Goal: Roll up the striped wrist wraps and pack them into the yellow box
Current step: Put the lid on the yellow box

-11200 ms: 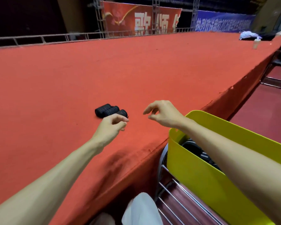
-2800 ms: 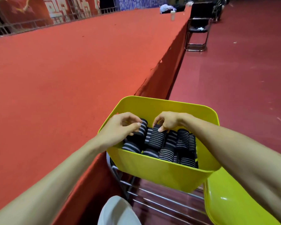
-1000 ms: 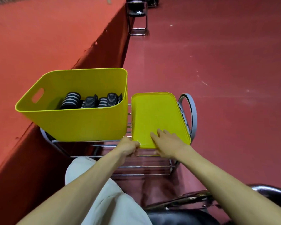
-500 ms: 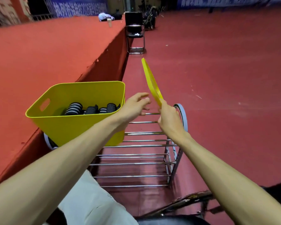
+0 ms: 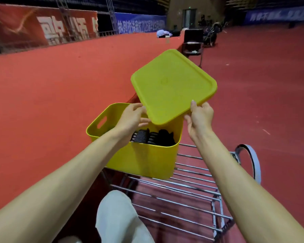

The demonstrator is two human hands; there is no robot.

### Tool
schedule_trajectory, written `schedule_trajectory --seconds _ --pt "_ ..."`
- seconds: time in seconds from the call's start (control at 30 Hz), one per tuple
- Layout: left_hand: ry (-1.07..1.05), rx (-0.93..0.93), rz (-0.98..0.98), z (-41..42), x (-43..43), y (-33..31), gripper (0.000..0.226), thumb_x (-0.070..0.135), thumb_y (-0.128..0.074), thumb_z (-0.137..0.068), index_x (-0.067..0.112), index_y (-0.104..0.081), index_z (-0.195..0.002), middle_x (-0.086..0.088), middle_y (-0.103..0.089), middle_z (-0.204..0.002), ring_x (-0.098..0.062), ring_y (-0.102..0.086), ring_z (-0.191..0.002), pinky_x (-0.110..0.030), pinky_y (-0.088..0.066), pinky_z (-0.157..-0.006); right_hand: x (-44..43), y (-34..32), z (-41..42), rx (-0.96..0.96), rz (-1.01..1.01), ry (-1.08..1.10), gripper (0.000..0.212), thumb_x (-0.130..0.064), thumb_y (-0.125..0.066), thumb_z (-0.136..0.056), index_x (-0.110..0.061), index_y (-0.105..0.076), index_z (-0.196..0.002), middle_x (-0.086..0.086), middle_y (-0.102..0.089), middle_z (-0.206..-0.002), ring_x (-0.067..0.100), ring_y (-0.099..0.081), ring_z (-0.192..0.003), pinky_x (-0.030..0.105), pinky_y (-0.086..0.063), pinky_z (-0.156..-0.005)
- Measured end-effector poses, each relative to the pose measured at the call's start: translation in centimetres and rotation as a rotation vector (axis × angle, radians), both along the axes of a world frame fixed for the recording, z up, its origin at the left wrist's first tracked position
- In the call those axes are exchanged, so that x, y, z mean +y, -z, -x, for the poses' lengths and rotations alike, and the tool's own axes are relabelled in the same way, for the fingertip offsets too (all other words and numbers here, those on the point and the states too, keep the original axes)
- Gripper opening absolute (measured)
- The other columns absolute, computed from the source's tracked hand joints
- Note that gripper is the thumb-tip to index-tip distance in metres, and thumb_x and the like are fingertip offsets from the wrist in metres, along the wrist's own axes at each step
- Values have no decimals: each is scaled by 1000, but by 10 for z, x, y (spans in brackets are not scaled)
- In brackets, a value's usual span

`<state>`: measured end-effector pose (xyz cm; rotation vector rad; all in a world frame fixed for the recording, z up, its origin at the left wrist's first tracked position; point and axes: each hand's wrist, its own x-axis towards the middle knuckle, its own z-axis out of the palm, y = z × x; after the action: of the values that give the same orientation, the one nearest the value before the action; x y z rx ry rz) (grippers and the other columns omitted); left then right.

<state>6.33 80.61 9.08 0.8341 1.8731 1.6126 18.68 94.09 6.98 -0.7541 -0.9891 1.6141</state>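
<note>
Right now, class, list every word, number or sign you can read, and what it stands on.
"歌颂", probably: red banner.
White characters, blue banner: too blurred.
White characters, far blue banner: too blurred.
Round mark, yellow lid: unreadable.

Both hands, left hand (image 5: 132,118) and right hand (image 5: 199,118), are holding the yellow lid (image 5: 172,85) tilted over the yellow box (image 5: 147,158) (rolled wraps (image 5: 153,136) sitting inside).

I have the box (image 5: 140,160) on the wire rack's (image 5: 191,187) left end, with the raised platform (image 5: 51,95) to its left. Rolled wrist wraps (image 5: 141,136) lie inside, and the lid (image 5: 172,85) is tilted above.
</note>
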Motion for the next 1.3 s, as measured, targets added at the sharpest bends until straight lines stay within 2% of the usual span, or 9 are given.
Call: schedule_trajectory --seconds 0.1,0.2,0.4,0.6,0.67,0.8,0.97,1.13,1.3 --pt "-171 -43 32 37 -15 6 49 27 -51 -100 13 -33 -143 -6 -48 -129 -22 -63 -101 -40 -55 -91 6 15 27 -9 67 -53 14 -4 -43 -100 -14 -54 -101 -2 -58 -84 10 -51 -69 17 -37 -47" --pt "-404 -3 54 73 -35 13 52 27 -56 -95 17 -33 -141 -9 -44 -136 -18 -61 -95 -41 -55 -89 8 19 52 0 120 -95 33 -4 -42 -100 -3 -50 -132 6 -66 -115 17 -65 -101 29 -54 -87" --pt "-566 -234 -370 112 -69 5 34 -1 -40 -95 15 -40 -125 -12 -63 -102 -23 -67 -73 -33 -57 -57 21 14 79 -191 78 -165 40 -16 -58 -83 -5 -58 -121 10 -66 -100 23 -65 -78 37 -59 -65" --pt "-629 -363 -515 127 -94 9 25 19 -32 -100 14 -55 -93 -3 -62 -83 -20 -62 -68 -34 -54 -55 23 15 74 -301 5 -172 15 -2 -52 -93 -6 -65 -85 3 -60 -63 13 -53 -53 23 -47 -48" --pt "-618 -338 -442 131 -98 19 21 24 -38 -101 13 -55 -96 -5 -61 -84 -20 -62 -68 -34 -55 -56 25 17 69 -308 -11 -142 21 -3 -55 -89 -12 -59 -70 2 -51 -63 15 -45 -57 26 -39 -48" --pt "-528 16 -108 139 -89 46 11 14 -51 -97 10 -60 -93 -8 -53 -74 -26 -50 -65 -29 -43 -53 20 18 55 -396 -88 -132 6 -6 -61 -86 -2 -65 -86 12 -61 -78 21 -54 -73 39 -44 -67" --pt "-450 457 308 136 -79 61 41 27 -37 -102 8 -48 -136 -19 -51 -131 -37 -43 -124 -44 -37 -97 18 28 35 -663 -312 5 23 -10 -54 -76 -11 -65 -96 13 -70 -94 35 -64 -90 53 -52 -82" --pt "-415 453 349 121 -74 65 39 23 -35 -101 9 -47 -135 -17 -31 -133 -31 -26 -126 -42 -27 -106 18 46 25 -798 -316 38 26 -17 -46 -77 -10 -61 -97 17 -66 -99 38 -61 -94 52 -50 -81" --pt "-406 406 312 132 -79 71 38 17 -40 -97 5 -52 -131 -15 -50 -132 -31 -45 -122 -40 -36 -98 13 54 28 -856 -282 7 22 -13 -48 -85 -7 -61 -102 18 -64 -101 38 -60 -96 48 -48 -80"
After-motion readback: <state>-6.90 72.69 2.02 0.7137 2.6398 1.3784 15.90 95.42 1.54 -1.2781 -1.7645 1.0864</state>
